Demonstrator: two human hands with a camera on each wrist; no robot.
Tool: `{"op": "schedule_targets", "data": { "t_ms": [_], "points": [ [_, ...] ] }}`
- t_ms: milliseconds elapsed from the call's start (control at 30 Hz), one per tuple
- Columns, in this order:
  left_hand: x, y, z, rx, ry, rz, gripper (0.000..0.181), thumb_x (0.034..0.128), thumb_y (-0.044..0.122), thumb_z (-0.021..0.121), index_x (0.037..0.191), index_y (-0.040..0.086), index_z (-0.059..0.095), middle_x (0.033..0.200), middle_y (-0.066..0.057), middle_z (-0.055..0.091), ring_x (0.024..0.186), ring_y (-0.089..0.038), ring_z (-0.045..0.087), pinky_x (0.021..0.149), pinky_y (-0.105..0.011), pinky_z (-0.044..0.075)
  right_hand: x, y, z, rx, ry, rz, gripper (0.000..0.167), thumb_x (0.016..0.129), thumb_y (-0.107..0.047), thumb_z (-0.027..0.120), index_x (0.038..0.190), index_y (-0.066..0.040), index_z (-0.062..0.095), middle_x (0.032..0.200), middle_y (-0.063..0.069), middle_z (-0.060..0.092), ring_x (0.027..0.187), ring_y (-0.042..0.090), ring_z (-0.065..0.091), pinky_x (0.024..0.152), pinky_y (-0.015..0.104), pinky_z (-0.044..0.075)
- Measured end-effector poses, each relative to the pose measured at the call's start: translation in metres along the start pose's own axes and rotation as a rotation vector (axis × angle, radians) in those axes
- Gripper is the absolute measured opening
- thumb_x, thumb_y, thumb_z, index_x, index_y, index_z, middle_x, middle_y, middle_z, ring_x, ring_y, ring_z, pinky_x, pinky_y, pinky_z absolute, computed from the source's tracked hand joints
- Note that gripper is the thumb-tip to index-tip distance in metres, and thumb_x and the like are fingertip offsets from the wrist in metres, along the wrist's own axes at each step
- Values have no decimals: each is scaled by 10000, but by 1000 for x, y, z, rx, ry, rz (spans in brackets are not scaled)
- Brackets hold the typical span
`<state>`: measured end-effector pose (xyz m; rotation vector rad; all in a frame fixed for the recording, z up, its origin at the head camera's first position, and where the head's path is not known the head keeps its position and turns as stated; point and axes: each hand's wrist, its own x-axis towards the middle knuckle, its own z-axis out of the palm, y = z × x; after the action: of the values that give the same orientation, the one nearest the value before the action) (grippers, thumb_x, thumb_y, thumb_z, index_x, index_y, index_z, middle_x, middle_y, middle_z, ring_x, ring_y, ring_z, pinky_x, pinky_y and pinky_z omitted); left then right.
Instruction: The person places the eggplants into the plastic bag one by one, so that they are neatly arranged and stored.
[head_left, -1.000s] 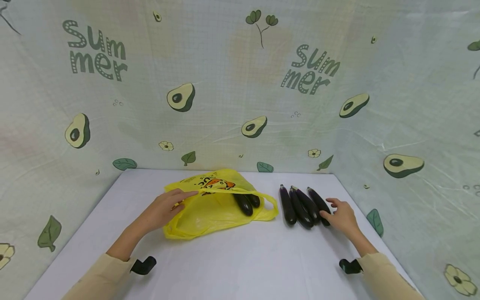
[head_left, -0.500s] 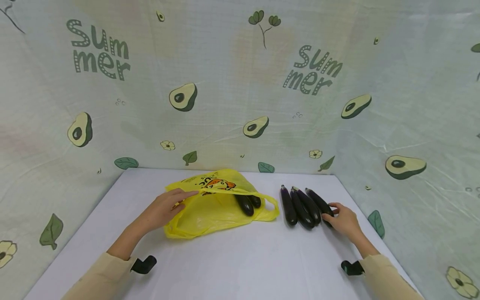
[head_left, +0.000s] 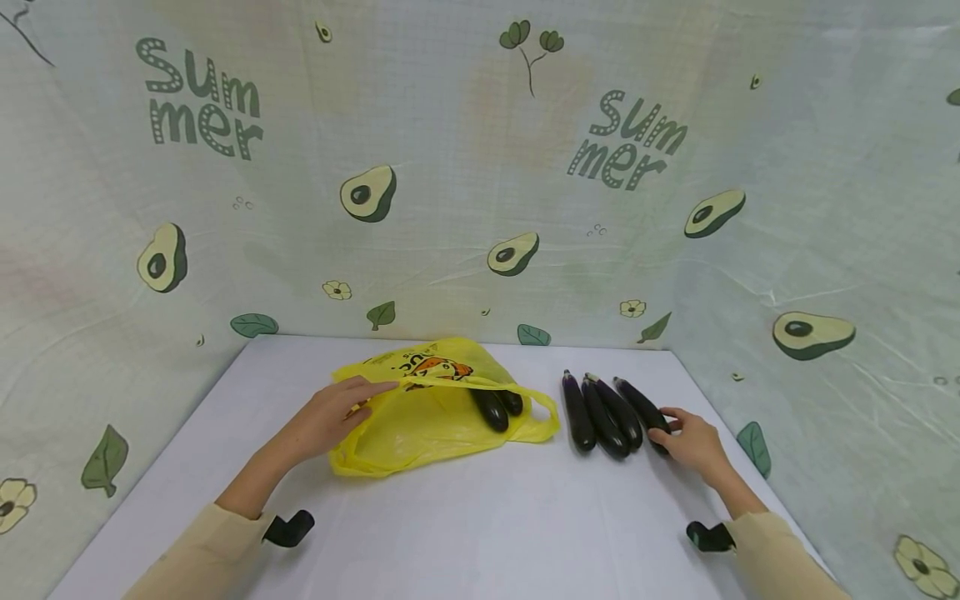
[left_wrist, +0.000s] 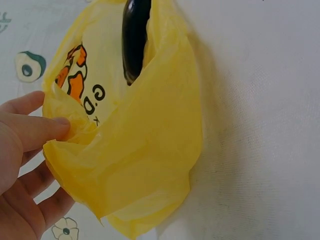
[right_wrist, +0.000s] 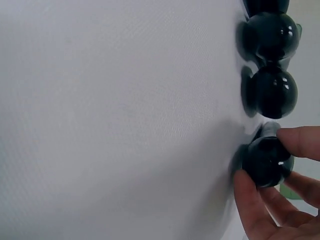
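Note:
My left hand (head_left: 326,418) holds the upper rim of a yellow plastic bag (head_left: 420,437) between thumb and fingers, its mouth gaping towards me. Inside the bag lie two dark eggplants (head_left: 489,410), partly covered by the plastic; the left wrist view shows one eggplant (left_wrist: 135,42) in it. To the right, my right hand (head_left: 693,446) grips the near end of the rightmost eggplant (head_left: 639,402), thumb on one side and fingers on the other, as the right wrist view (right_wrist: 267,162) confirms. That eggplant is on or very near the table.
Three more eggplants (head_left: 577,417) lie side by side between the bag and my right hand, stems pointing away. A white table (head_left: 480,525) carries everything. Behind and beside it hangs a pale cloth (head_left: 435,108) printed with avocados and leaves.
My right hand has closed round the rightmost eggplant and shifted its near end slightly right, away from the others. My left hand and the bag have stayed in place.

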<state>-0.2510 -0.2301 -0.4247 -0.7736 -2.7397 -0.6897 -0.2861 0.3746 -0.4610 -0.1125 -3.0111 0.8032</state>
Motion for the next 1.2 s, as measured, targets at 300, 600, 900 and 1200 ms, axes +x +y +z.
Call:
{"op": "schedule_targets", "data": {
  "t_ms": [300, 600, 900, 1200],
  "points": [
    [1, 0, 0, -2, 2, 6, 641, 953, -49, 750, 1510, 241, 620, 1149, 1, 683, 836, -106, 520, 719, -263, 507, -7, -12, -7, 25, 46, -19, 625, 1009, -278, 706, 1487, 71, 507, 1291, 380, 626, 1105, 492, 649, 810, 515, 593],
    [2, -1, 0, -3, -10, -4, 631, 960, -42, 743, 1513, 233, 615, 1132, -4, 680, 824, -109, 517, 715, -266, 506, -26, -41, -16, 79, 14, -63, 658, 1015, -312, 720, 1529, 29, 491, 1329, 344, 629, 1134, 472, 688, 782, 460, 627],
    [3, 0, 0, -1, -3, 3, 632, 954, -46, 748, 1508, 229, 620, 1120, -4, 680, 816, -102, 515, 713, -263, 506, -47, -73, -15, 90, 13, -177, 620, 1000, -277, 759, 1501, 16, 541, 1253, 269, 684, 1042, 377, 737, 733, 416, 626],
    [4, 0, 1, -9, -8, 9, 631, 954, -50, 747, 1510, 217, 619, 1134, -21, 684, 818, -108, 515, 707, -261, 501, -58, -96, -8, 111, 13, -226, 585, 974, -244, 783, 1474, -9, 591, 1212, 196, 694, 912, 225, 653, 627, 292, 529]
  ]
}}
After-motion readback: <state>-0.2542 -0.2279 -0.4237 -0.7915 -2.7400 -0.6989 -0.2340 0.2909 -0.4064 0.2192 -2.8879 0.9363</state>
